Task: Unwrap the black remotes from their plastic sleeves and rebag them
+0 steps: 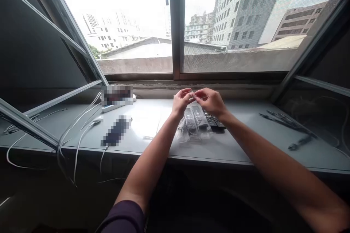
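My left hand [181,102] and my right hand [211,101] meet above the far part of the desk, fingertips pinched together. Something small and pale shows between them, too small to name. Just below the hands lie remote controls in clear plastic bags [192,123], side by side. Black remote controls without visible bags [218,122] sit to their right, partly behind my right hand and wrist.
White cables [79,120] and a power strip [109,108] are on the left, near a blurred dark object [116,131]. Black cables [287,122] lie at the right. Metal frame bars flank the desk [240,149]; a window is behind it.
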The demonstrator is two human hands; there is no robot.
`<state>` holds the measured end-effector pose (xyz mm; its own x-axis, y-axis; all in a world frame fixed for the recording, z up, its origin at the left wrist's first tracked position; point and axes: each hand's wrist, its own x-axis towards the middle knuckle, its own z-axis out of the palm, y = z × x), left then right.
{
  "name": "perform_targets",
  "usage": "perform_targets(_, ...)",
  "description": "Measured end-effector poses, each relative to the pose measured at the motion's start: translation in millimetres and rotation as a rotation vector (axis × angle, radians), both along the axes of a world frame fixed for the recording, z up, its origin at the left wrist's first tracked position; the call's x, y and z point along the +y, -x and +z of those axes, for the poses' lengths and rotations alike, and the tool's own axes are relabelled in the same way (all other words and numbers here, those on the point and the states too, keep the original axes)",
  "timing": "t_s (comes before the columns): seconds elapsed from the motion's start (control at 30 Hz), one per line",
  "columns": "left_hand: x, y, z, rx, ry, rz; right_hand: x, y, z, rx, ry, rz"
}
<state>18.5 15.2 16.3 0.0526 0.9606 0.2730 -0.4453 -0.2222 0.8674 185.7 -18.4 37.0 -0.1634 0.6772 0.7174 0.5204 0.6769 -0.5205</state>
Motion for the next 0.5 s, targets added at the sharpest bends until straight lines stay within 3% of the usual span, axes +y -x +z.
perform_targets(0.1,0.8,10.4,-5.2,0.164,0.003,0.014,2.3,-1.0,-8.5,0.005,-0.06,-0.031)
perform_targets(0.2,-2.3,18.7,-8.4,0.331,0.039,-0.064,-3.1,-2.6,-18.9,-0.032,-0.125,-0.023)
perform_targets(0.3,-4.7,23.4,-9.2,0.305,0.071,-0.149,-9.9,-4.5,-26.2,-0.101,-0.145,0.07)
perform_targets(0.4,-5.1,27.6,-10.1,0.246,0.052,-0.128,-12.5,-7.0,-30.9,-0.161,-0.14,0.174)
perform_targets(0.5,-6.5,32.1,-10.7,0.189,0.075,-0.104,-10.0,-10.1,-34.0,-0.171,-0.151,0.167)
